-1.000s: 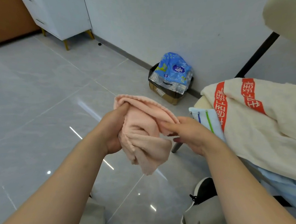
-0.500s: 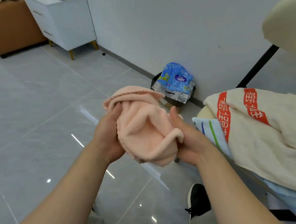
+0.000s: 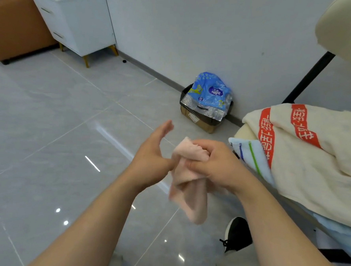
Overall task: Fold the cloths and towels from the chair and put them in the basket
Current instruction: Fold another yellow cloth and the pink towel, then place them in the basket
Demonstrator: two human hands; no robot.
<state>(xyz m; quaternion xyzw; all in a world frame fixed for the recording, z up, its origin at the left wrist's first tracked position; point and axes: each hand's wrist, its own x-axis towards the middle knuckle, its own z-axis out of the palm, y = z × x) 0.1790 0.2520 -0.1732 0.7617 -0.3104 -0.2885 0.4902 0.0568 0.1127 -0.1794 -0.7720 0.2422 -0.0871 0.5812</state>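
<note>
A small pink cloth [image 3: 187, 187] hangs in the air over the floor, bunched at its top. My right hand [image 3: 213, 164] grips that bunched top, fingers curled round it. My left hand [image 3: 152, 158] is just left of the cloth, fingers straight and pointing up, its thumb touching the cloth's side. On the chair [image 3: 242, 132] at the right lie a cream towel with red bands [image 3: 312, 161] and a light blue striped cloth [image 3: 249, 156] under it. No basket is in view.
A cardboard box with a blue plastic pack [image 3: 207, 102] stands by the wall. A white cabinet [image 3: 74, 21] and a brown sofa [image 3: 16, 28] are at the far left. Grey floor tiles [image 3: 67, 146] stretch to the left. My black shoe [image 3: 238, 235] is below the cloth.
My left hand has let go of the pink cloth and opened. My right hand has taken the bunched top, and the cloth now hangs down longer and narrower.
</note>
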